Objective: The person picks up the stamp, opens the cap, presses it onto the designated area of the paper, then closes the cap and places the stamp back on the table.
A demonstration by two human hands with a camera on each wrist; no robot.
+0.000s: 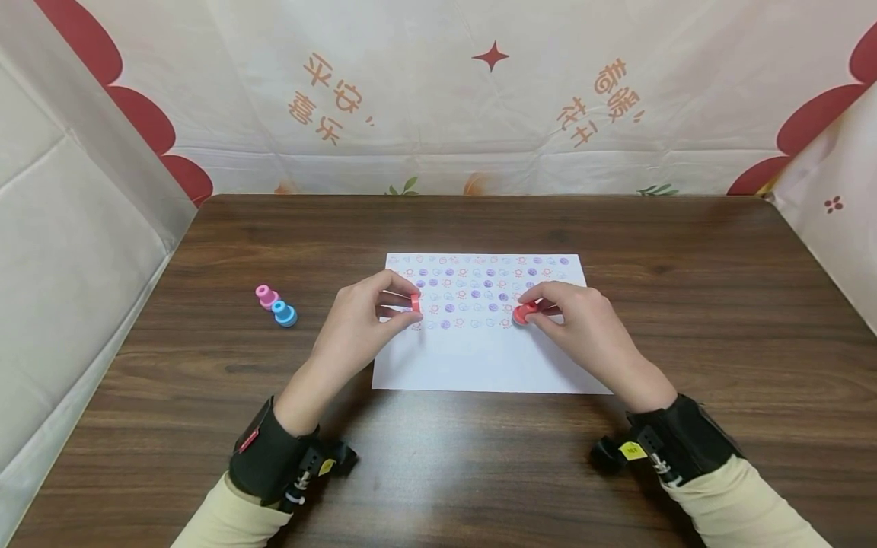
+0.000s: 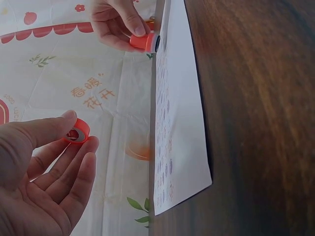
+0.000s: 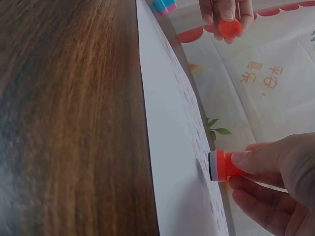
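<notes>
My left hand (image 1: 356,316) pinches a small red stamp cap (image 1: 415,303) between thumb and fingertips, above the left part of the paper. In the left wrist view the cap's hollow side (image 2: 75,134) shows. A red toy stamp (image 1: 524,314) is held by its handle in my right hand (image 1: 582,323), its face turned down close over the sheet. The right wrist view shows the stamp's white band and dark face (image 3: 211,166). Under both hands lies a white sheet of paper (image 1: 473,365), printed with rows of small purple, blue and red marks across its upper part.
Left of the paper, a pink stamp (image 1: 266,296) and a blue stamp (image 1: 284,313) stand side by side on the brown wooden table (image 1: 438,457). A patterned cloth (image 1: 438,99) hangs behind the table's far edge, with pale cloth at both sides.
</notes>
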